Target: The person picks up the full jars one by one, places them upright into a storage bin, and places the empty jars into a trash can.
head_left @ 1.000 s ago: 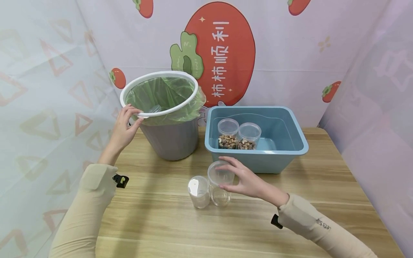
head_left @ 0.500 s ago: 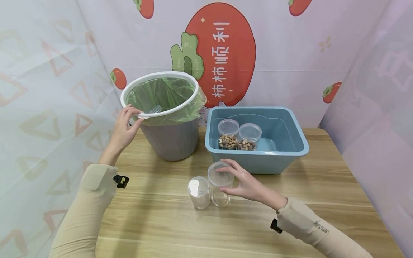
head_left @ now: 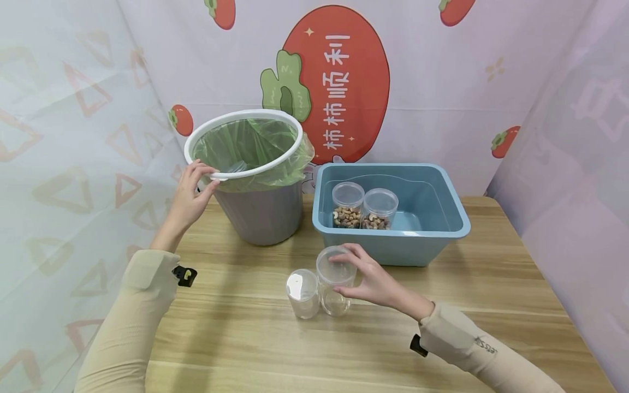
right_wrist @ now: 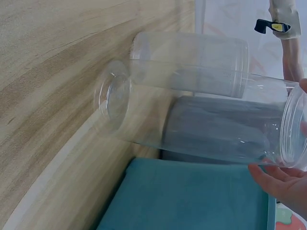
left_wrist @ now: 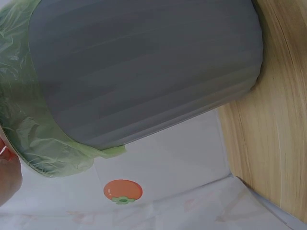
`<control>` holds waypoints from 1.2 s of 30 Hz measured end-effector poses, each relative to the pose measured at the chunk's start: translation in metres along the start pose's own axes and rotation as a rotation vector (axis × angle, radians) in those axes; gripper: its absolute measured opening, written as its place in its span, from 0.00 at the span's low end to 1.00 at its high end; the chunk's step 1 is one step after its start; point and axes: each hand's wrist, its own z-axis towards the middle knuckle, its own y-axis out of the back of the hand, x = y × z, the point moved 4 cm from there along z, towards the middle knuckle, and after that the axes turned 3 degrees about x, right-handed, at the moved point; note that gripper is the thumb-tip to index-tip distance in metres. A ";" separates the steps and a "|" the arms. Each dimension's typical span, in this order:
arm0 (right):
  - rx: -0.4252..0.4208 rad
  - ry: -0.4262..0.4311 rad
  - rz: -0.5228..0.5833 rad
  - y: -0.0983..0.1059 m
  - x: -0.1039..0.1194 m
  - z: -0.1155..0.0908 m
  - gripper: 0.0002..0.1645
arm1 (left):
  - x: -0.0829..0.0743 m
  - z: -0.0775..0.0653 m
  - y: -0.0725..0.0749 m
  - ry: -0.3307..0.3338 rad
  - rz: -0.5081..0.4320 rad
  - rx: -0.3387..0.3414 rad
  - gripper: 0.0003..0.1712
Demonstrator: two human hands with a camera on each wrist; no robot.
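Note:
My left hand (head_left: pixel 189 194) pinches the white rim (head_left: pixel 245 173) of a grey trash bin (head_left: pixel 262 215) lined with a green bag; the left wrist view shows the bin's ribbed wall (left_wrist: pixel 153 72). With thumb and fingers spread round its lid, my right hand (head_left: pixel 373 278) holds a tall clear jar (head_left: pixel 336 303), which stands upright on the table. In the right wrist view this jar (right_wrist: pixel 211 120) looks see-through with nothing inside, fingertips at the lid's edge. A shorter clear jar (head_left: pixel 303 300) with a lid stands close on its left.
Behind the right hand is a blue plastic tub (head_left: pixel 393 248). Inside it, on the left, are two lidded jars of nuts, one jar (head_left: pixel 347 213) beside another jar (head_left: pixel 379 215). Clear plastic (head_left: pixel 237 166) lies in the bin. The wooden table (head_left: pixel 275 355) meets a printed curtain behind.
My right hand has lowered slightly, its fingers and thumb settling at the tall jar's lid. The left hand stays on the bin's rim, and both jars keep their places.

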 end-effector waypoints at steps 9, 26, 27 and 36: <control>-0.055 0.029 -0.017 0.011 0.006 0.007 0.29 | 0.000 0.000 0.000 0.007 -0.004 -0.002 0.11; -0.126 0.049 -0.023 0.047 0.024 0.025 0.34 | 0.000 0.000 0.000 0.010 -0.008 0.009 0.12; -0.130 0.050 -0.022 0.050 0.025 0.026 0.34 | 0.000 0.000 0.000 0.009 -0.009 0.008 0.12; -0.176 0.087 -0.014 0.071 0.037 0.039 0.35 | 0.000 0.000 0.000 -0.002 -0.018 0.004 0.12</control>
